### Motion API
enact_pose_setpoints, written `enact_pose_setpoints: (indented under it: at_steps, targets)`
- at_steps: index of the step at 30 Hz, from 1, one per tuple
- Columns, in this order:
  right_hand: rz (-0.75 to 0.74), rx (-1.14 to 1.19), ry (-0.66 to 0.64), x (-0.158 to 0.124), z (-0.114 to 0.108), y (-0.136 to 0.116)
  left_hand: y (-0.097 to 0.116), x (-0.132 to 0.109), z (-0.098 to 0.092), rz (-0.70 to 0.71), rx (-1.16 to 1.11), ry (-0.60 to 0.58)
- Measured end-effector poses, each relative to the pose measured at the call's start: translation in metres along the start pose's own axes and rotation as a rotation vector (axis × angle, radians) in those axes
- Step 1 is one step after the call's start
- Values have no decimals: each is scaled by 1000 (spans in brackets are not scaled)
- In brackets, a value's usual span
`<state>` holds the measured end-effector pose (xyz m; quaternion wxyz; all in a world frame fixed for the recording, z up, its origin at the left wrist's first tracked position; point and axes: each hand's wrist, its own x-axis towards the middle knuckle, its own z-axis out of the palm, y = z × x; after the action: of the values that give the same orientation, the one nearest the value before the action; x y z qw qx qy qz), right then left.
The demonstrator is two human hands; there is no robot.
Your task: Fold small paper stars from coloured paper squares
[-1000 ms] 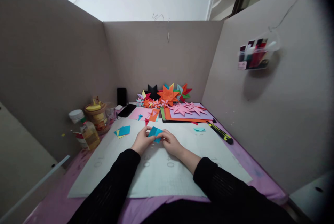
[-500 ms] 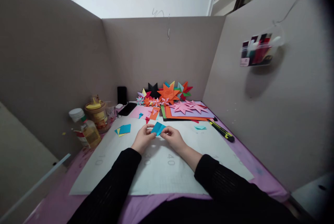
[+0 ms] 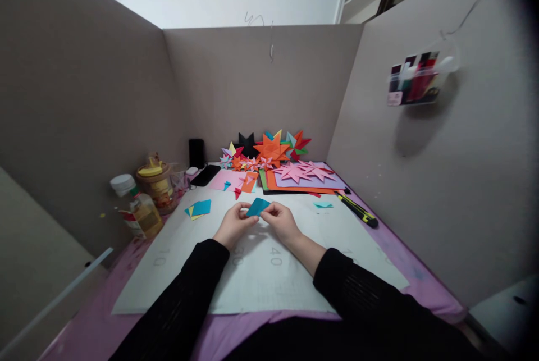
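Observation:
A small blue square of paper (image 3: 257, 207) is held up just above the white sheet (image 3: 252, 288), between both hands. My left hand (image 3: 234, 223) pinches its lower left side, fingers closed. On its right corner, thumb and fingers of my right hand (image 3: 281, 222) are closed too. A small stack of blue and yellow paper squares (image 3: 201, 208) lies to the left of my hands. Small folded blue and red paper pieces (image 3: 238, 192) sit just beyond them. To the right rests a folded light-teal paper piece (image 3: 323, 205).
Several folded paper stars (image 3: 272, 149) stand along the back panel. Pink stars (image 3: 295, 172) lie on stacked coloured sheets. A yellow-black utility knife (image 3: 357, 210) lies on the right. At left are a glue bottle (image 3: 147, 212), a tub (image 3: 155, 184) and a black phone (image 3: 205, 176).
The blue paper has tilted and shifted slightly right; the crease seen across it earlier no longer shows. My left hand has moved slightly right with it.

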<state>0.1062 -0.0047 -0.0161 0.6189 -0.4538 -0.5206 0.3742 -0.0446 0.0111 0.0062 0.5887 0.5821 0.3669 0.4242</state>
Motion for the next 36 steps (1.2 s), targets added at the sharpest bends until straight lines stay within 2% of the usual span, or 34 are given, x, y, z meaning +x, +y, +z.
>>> enact_pose_setpoints:
  at_steps: [7,23,36]
  targets:
    - [1,-33,16,-3,4,-3,-3,1,2,11,145,52]
    - [-7,-23,49,-5,7,-5,-4,-1,7,-18,17,56]
    - [-71,-72,33,-5,6,-6,-3,-1,8,-20,36,71]
